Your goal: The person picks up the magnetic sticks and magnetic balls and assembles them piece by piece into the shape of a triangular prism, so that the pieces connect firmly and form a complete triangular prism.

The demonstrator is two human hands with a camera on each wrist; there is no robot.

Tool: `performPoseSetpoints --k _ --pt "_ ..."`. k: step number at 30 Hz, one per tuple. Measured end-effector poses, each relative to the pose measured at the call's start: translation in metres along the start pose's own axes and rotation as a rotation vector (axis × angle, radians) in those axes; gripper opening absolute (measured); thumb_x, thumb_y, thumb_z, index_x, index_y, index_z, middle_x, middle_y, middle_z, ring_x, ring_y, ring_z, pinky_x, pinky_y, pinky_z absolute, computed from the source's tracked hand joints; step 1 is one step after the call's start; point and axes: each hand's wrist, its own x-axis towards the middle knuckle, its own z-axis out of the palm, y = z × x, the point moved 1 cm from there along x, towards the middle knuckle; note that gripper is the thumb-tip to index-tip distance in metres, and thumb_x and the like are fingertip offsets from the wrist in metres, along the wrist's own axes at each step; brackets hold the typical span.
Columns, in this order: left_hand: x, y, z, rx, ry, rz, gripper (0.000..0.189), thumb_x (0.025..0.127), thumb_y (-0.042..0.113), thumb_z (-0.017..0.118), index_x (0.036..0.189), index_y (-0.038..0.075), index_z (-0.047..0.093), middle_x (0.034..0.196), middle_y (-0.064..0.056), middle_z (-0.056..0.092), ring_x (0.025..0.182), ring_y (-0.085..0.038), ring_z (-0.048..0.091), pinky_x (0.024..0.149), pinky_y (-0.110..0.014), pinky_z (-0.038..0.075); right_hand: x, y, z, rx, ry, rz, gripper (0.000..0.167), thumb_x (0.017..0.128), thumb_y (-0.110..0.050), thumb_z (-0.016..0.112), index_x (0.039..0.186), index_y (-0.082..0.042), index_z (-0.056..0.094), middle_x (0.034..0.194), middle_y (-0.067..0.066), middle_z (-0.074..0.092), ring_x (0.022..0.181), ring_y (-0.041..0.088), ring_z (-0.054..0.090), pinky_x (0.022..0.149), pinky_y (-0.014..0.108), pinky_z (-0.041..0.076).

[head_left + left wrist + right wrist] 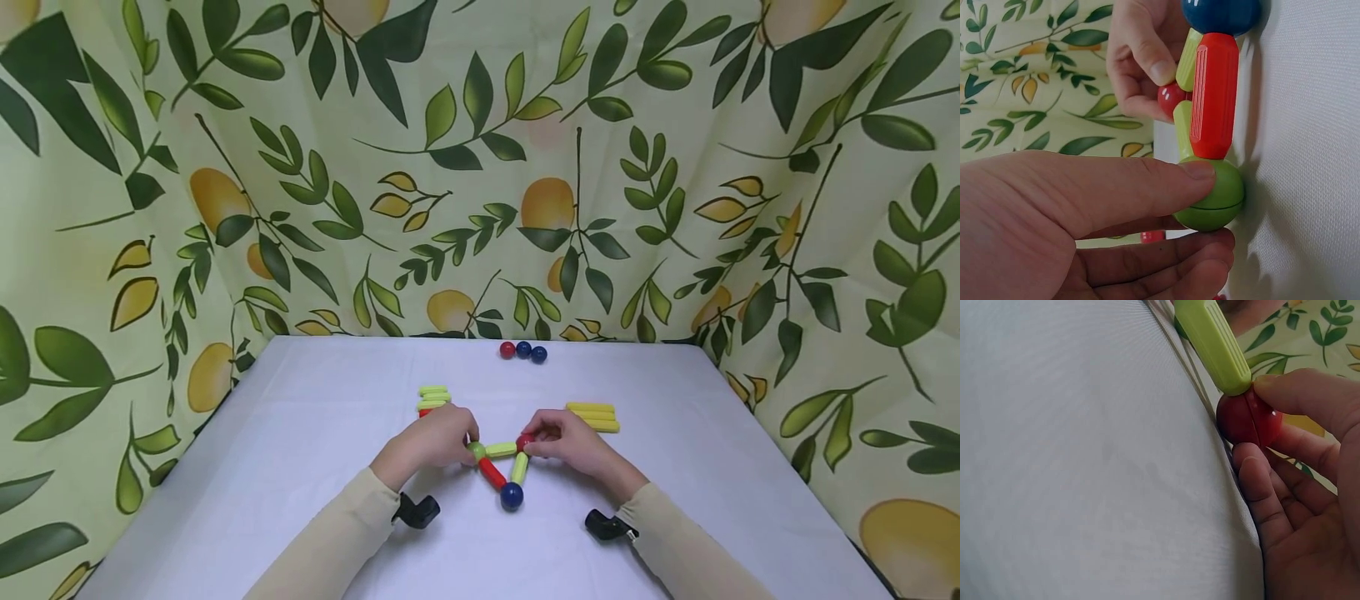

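Observation:
A triangle of rods and balls lies on the white table in the head view. My left hand (442, 435) pinches its green ball (1219, 190) between thumb and fingers. The red ball (1249, 419) at the far right corner is held by my right hand (572, 440), thumb on one side and fingertips on the other. A dark blue ball (512, 497) forms the corner nearest me. One red rod (1215, 94) joins green to blue; a light green rod (501, 450) joins green to red, and another light green rod (519, 469) joins red to blue.
Beyond my left hand lie several light green rods (433, 396) with a red rod (427, 412), partly hidden. Several yellow rods (592, 415) lie side by side at the right. At the table's far edge sit a red ball (507, 350) and two blue balls (523, 350).

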Motion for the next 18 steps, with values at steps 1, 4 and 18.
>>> performPoseSetpoints --k 1,4,18 --pt "-0.001 -0.001 0.001 -0.003 0.001 -0.002 0.017 0.091 0.017 0.089 0.105 0.009 0.084 0.084 0.003 0.067 0.078 -0.017 0.06 0.074 -0.033 0.053 0.0 0.0 0.001 0.001 -0.002 0.0 0.014 0.097 -0.019 0.084 0.109 -0.013 0.078 0.106 0.003 0.076 0.088 0.024 0.068 0.077 0.029 0.058" --pt "-0.003 -0.005 0.003 -0.006 0.002 -0.003 0.016 0.091 0.016 0.089 0.105 0.009 0.084 0.084 0.004 0.067 0.078 -0.017 0.06 0.074 -0.032 0.053 0.002 0.001 0.005 -0.001 -0.007 0.005 0.013 0.097 -0.019 0.084 0.108 -0.014 0.078 0.106 0.003 0.075 0.089 0.024 0.068 0.078 0.029 0.059" --pt "-0.018 -0.003 0.003 0.002 0.065 0.016 0.03 0.093 0.019 0.088 0.119 0.008 0.081 0.089 0.002 0.069 0.081 -0.015 0.061 0.077 -0.032 0.055 0.003 0.002 0.019 -0.01 -0.042 0.028 0.013 0.098 -0.02 0.084 0.109 -0.016 0.078 0.106 0.002 0.075 0.091 0.025 0.067 0.079 0.029 0.058"
